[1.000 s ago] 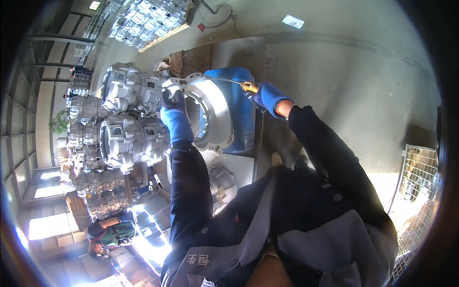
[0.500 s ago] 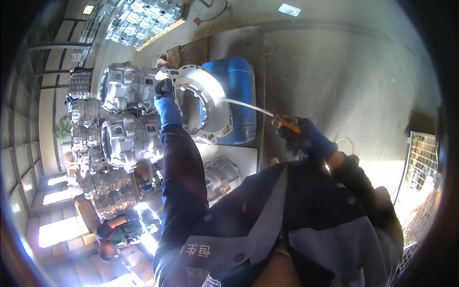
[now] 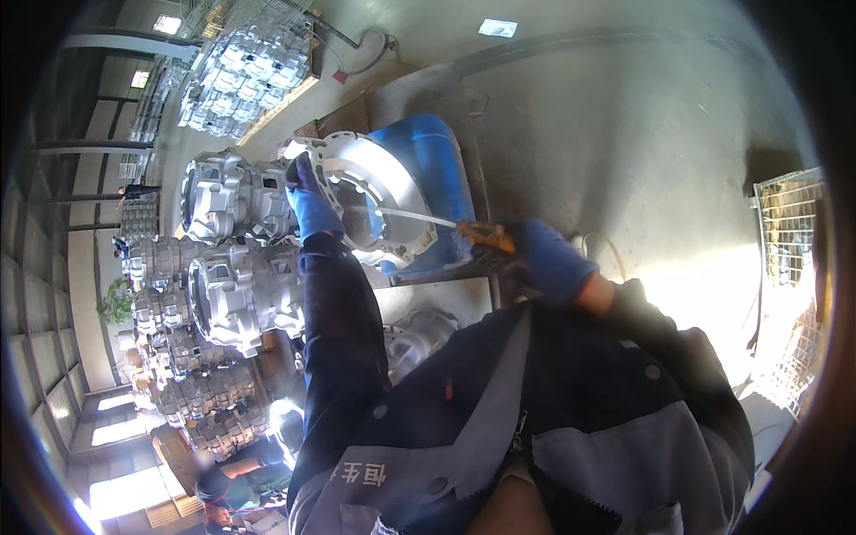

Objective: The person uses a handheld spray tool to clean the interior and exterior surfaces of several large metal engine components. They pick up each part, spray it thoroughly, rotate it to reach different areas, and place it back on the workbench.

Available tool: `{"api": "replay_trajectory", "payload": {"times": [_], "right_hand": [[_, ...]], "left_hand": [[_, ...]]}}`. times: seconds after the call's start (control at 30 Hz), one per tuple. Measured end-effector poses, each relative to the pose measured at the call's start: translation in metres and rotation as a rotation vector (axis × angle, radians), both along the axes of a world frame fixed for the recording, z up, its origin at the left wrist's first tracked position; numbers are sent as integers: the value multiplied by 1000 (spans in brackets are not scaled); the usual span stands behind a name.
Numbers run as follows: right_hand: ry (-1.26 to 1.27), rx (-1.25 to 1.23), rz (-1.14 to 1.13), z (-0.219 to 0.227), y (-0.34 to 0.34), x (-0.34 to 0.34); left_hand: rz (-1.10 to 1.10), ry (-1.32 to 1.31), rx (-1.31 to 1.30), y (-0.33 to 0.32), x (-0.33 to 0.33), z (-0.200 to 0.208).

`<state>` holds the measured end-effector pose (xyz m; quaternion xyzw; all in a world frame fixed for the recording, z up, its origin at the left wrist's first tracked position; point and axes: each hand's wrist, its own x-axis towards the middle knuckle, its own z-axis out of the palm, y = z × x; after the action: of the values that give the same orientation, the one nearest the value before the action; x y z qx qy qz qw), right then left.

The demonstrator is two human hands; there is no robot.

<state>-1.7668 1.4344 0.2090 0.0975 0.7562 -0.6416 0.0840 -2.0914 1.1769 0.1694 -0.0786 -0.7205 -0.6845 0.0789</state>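
Observation:
My left hand (image 3: 310, 198), in a blue glove with dark fingers, is closed on the rim of a silver ring-shaped metal housing (image 3: 406, 192). The housing is tilted over a blue plastic drum (image 3: 437, 160). In my right hand (image 3: 539, 259), gloved alike, is what looks like an air blow gun (image 3: 486, 236) with an orange body. Its long thin metal tube (image 3: 415, 215) points left across the housing's round opening. Whether the tube's tip touches the metal cannot be made out.
Cast housings (image 3: 241, 290) stand in rows on the left, with another (image 3: 419, 339) beneath my left forearm. A stacked pallet (image 3: 245, 71) lies farther off. A wire mesh cage (image 3: 789, 241) is at the right; a thin hose (image 3: 611, 252) loops beside my right hand. Another person (image 3: 241, 481) is at lower left.
My right hand has moved left, carrying the blow gun's tube farther across the housing's opening. My left hand keeps its hold on the rim. The whole view has shifted slightly.

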Motion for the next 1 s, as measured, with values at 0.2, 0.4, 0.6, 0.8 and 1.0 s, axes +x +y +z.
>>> {"api": "replay_trajectory", "payload": {"times": [0.2,0.4,0.6,0.8,1.0], "right_hand": [[66,-36,-136,-7,-23,9],[-63,-153,-146,4,-12,6],[127,5,-114,-31,-28,-5],[61,-94,-110,-3,-11,-9],[157,-291,-76,-4,8,-15]], "left_hand": [[-70,-98,-60,5,16,20],[-135,-42,-72,-2,16,21],[-104,-3,-50,4,7,8],[-134,-35,-14,6,20,15],[-104,-88,34,10,24,24]]}}
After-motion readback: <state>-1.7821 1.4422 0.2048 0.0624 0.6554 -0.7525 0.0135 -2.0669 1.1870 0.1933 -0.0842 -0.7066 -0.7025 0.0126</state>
